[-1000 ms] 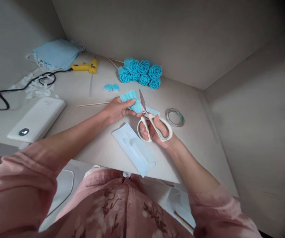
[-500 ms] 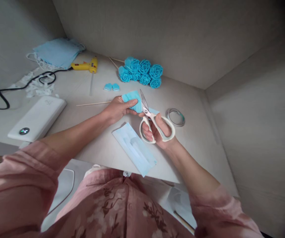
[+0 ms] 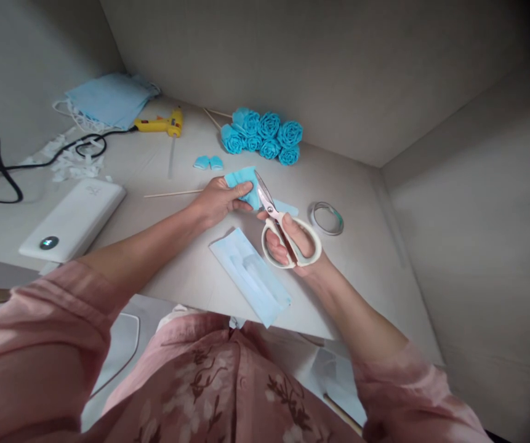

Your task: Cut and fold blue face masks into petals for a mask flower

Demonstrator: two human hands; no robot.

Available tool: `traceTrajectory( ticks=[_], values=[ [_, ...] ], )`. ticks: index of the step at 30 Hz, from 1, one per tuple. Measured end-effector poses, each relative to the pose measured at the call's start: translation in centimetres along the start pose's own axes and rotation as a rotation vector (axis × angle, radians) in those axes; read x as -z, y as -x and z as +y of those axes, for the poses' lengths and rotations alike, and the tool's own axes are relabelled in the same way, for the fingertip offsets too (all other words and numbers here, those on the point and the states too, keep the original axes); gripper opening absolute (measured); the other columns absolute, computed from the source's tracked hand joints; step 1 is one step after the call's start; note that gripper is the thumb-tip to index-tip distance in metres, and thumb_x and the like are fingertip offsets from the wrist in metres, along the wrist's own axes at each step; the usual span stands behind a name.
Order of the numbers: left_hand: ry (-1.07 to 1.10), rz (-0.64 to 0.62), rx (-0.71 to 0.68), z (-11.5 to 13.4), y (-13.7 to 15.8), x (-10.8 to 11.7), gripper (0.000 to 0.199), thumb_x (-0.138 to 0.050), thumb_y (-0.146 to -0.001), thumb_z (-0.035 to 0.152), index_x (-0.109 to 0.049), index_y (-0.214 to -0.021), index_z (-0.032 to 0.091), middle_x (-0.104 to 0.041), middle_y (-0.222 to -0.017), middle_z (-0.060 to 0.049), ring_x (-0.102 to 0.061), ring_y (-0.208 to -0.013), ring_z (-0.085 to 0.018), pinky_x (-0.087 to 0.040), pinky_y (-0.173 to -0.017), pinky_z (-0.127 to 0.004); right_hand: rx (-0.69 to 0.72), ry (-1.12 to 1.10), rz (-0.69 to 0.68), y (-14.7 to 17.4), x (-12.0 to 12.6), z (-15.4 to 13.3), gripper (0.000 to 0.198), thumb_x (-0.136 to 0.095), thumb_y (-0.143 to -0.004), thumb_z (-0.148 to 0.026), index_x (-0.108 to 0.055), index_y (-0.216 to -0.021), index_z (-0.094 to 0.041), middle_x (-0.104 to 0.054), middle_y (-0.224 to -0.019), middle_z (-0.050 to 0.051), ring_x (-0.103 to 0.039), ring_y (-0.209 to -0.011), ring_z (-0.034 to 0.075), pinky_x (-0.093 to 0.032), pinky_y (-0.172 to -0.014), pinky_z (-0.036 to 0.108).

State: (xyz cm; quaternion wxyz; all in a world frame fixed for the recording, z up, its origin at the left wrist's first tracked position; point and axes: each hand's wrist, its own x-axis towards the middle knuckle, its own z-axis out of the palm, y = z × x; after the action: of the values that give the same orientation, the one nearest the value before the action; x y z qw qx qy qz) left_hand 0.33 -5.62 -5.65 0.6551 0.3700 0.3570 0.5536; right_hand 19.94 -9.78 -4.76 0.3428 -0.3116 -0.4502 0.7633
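Between the thumb and fingers of my left hand (image 3: 225, 200) is a piece of blue mask fabric (image 3: 240, 177). My right hand (image 3: 295, 243) has its thumb and fingers through the cream handles of the scissors (image 3: 309, 241). The blades lie along the right edge of the fabric, nearly closed. A pale blue strip (image 3: 287, 207) lies behind the scissors. Nearer my body, a light blue folded mask piece (image 3: 250, 277) rests on the table. Just beyond my left hand are two small cut blue pieces (image 3: 208, 162).
Blue fabric roses (image 3: 265, 135) lie at the back, left of the wall. A yellow glue gun (image 3: 159, 125), stacked masks (image 3: 110, 98), white scraps (image 3: 80, 161) and a white power bank (image 3: 73, 218) are on the left. A thin stick (image 3: 172, 194) lies by my left wrist; a tape roll (image 3: 327, 218) sits right.
The scissors' blades and handles have come together at the fabric's right edge. The fabric looks narrower on that side. Both hands have otherwise stayed nearly in place.
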Motion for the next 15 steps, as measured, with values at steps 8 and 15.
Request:
traceTrajectory(
  ticks=[8, 15],
  values=[
    [0.086, -0.028, 0.056, 0.4, -0.1, 0.3, 0.03, -0.085, -0.075, 0.033, -0.07, -0.088, 0.011, -0.074, -0.075, -0.002, -0.07, -0.064, -0.012, -0.061, -0.064, -0.022, -0.034, 0.002, -0.076, -0.3, 1.0, 0.1, 0.055, -0.071, -0.08, -0.064, -0.064, -0.109, -0.018, -0.055, -0.067, -0.004, -0.043, -0.048, 0.006, -0.031, -0.038, 0.017],
    [0.069, 0.015, 0.019, 0.5, -0.3, 0.3, 0.031, -0.083, -0.077, 0.037, -0.066, -0.078, 0.011, -0.072, -0.07, -0.002, -0.069, -0.061, -0.011, -0.06, -0.061, -0.021, -0.032, 0.013, -0.16, -0.1, 0.8, 0.0, 0.051, -0.065, -0.085, -0.064, -0.063, -0.112, -0.02, -0.055, -0.07, -0.003, -0.045, -0.055, 0.009, -0.035, -0.048, 0.022]
  ],
)
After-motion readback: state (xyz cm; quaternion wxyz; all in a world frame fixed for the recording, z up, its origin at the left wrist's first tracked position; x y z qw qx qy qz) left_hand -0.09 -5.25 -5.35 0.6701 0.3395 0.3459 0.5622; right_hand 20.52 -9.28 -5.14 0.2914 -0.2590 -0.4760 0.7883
